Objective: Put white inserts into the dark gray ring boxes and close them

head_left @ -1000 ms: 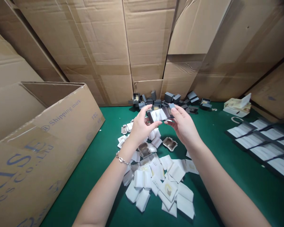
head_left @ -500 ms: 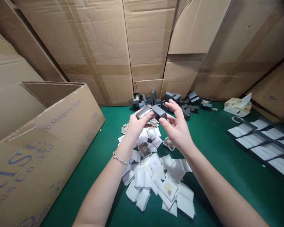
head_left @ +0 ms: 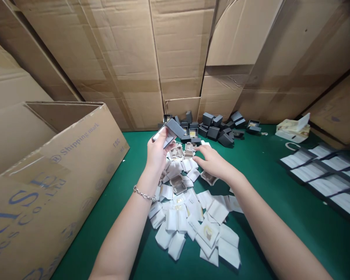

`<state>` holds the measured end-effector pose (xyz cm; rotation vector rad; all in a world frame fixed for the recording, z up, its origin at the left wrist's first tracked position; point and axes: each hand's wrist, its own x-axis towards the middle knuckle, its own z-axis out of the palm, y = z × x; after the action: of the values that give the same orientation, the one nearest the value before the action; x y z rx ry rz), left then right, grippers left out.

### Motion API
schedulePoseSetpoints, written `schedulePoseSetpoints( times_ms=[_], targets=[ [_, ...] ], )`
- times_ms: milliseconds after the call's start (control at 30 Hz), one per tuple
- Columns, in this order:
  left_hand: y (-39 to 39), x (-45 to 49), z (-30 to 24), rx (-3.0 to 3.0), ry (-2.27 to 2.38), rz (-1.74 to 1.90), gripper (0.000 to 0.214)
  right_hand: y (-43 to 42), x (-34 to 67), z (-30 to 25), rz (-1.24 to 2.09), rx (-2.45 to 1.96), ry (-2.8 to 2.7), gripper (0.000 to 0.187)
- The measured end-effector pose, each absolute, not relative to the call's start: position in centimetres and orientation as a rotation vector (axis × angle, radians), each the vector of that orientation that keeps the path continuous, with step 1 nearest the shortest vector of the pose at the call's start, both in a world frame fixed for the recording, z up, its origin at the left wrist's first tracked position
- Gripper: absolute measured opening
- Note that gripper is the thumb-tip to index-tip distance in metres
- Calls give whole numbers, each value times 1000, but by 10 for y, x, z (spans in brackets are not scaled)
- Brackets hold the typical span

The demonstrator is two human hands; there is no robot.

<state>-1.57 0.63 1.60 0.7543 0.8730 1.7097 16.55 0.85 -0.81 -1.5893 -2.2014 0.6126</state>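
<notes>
Left hand (head_left: 156,152) is clamped on a gray box (head_left: 174,128), right hand (head_left: 212,162) open over the white pouches (head_left: 176,219) (fingers spread, nothing held). Lots of gray boxes (head_left: 212,131) are left in the pile behind.

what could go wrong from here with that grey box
The grey box sits tilted at the fingertips of the left hand, so it could slip and drop onto the loose white inserts. The right hand is low over the pile and might knock pieces aside.
</notes>
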Motion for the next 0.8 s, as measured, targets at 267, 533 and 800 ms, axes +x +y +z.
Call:
schedulePoseSetpoints(
  times_ms=[267,533,800],
  targets=[
    [10,-18,19,479,812,1679,17,-15,143,-4,740,-1737,-2625,13],
    [11,-23,22,221,702,1624,15,-20,128,-23,666,-1738,-2782,23],
    [14,-19,17,175,767,1631,12,-20,129,-19,633,-1751,-2782,29]
  ],
)
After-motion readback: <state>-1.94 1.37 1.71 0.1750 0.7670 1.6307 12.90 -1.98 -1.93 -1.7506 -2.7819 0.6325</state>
